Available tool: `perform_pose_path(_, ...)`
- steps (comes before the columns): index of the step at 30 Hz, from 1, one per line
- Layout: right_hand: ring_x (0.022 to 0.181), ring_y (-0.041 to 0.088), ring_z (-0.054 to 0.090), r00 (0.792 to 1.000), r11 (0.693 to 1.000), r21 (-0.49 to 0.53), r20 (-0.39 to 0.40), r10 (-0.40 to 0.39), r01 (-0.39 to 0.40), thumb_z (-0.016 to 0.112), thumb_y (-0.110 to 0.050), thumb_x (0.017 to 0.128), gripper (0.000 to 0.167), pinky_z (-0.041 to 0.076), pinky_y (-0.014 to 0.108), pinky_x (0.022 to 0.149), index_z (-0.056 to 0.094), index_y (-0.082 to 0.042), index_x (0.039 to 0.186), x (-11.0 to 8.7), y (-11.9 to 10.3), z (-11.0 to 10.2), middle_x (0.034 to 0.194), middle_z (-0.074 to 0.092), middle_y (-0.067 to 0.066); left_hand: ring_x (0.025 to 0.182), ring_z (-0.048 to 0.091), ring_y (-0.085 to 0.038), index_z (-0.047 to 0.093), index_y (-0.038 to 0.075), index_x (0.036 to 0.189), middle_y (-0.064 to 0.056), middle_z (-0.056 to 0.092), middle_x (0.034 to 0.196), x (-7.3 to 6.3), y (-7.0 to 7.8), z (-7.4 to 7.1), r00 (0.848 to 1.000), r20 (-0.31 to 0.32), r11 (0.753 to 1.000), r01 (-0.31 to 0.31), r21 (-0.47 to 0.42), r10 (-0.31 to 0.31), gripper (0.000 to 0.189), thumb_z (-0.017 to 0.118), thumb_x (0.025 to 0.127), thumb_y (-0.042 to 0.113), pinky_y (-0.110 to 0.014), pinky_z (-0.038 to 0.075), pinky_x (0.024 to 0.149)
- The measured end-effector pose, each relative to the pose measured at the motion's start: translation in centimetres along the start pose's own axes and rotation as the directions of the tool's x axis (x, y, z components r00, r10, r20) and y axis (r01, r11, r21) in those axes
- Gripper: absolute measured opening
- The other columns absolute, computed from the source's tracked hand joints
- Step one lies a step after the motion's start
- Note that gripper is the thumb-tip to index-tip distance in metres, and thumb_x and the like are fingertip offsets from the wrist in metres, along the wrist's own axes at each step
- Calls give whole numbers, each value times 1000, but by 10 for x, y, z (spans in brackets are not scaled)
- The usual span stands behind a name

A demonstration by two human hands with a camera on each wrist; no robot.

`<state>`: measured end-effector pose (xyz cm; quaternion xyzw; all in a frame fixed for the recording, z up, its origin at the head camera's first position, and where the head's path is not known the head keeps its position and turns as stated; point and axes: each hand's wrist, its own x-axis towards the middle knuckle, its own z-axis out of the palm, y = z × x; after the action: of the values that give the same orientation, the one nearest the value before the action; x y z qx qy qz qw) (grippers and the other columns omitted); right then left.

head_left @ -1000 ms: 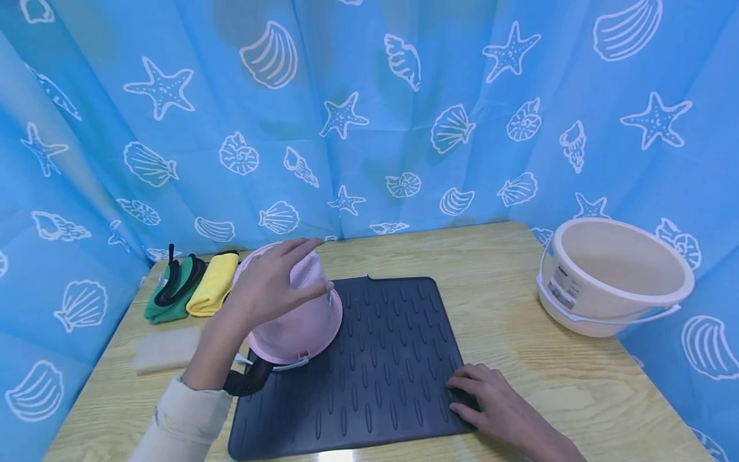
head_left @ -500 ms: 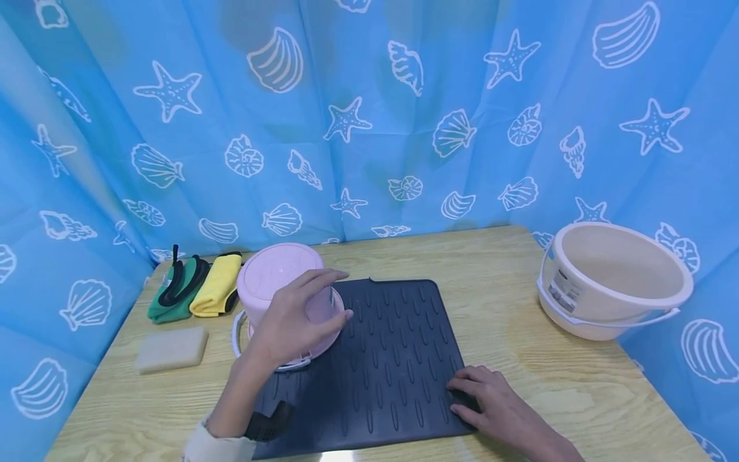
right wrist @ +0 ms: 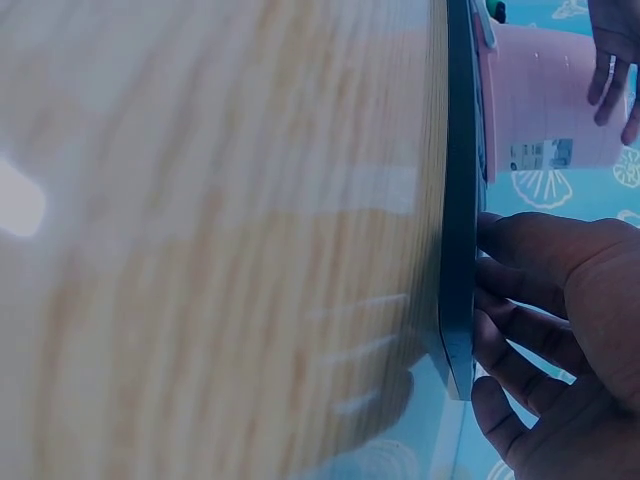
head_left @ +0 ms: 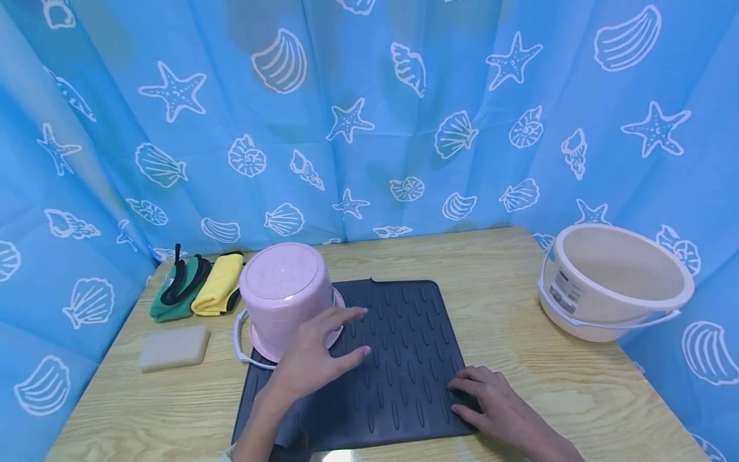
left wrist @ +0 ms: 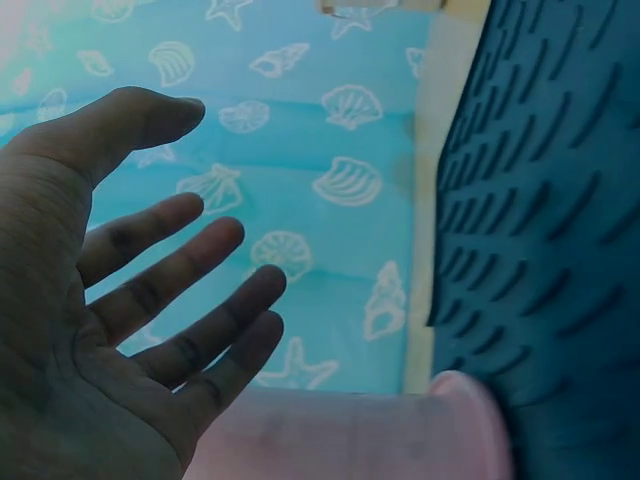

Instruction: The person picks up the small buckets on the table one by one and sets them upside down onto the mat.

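Note:
A pink bucket point(head_left: 283, 301) stands upside down on the left part of a black ribbed mat point(head_left: 398, 346), its white handle hanging at the left. In front of the bucket, over the mat, hovers my left hand point(head_left: 314, 359), its fingers and thumb spread apart. The left wrist view shows that hand point(left wrist: 130, 300) holding nothing, with part of the bucket point(left wrist: 340, 440) below it. My right hand point(head_left: 491, 404) rests at the mat's lower right edge, and its fingertips point(right wrist: 490, 235) touch the mat there with relaxed fingers.
Behind at the left lie a folded green cloth with black trim point(head_left: 179, 292) and a folded yellow cloth point(head_left: 219, 285). A beige sponge block point(head_left: 174, 348) sits nearer. A cream bucket point(head_left: 612, 282) stands upright at the table's right edge. A blue shell-print curtain point(head_left: 369, 115) hangs behind.
My left hand has come away from in front of the pink bucket, moving right and toward me, so more of the bucket shows. The right hand stays on the mat's edge.

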<state>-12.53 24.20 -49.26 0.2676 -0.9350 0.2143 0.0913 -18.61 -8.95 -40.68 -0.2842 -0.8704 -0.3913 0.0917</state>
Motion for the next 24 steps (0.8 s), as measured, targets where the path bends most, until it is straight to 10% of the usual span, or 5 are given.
perform_pose_path(24, 99, 15, 59, 1000, 1000, -2, 21, 20, -20, 81, -23, 85, 22, 48, 36, 76, 75, -18, 105, 0, 0, 0, 110, 62, -6, 119, 59, -15, 65, 14, 133, 6, 64, 128, -31, -34, 49, 980, 161, 992, 123, -42, -115, 54, 78, 85, 38, -47, 47, 101)
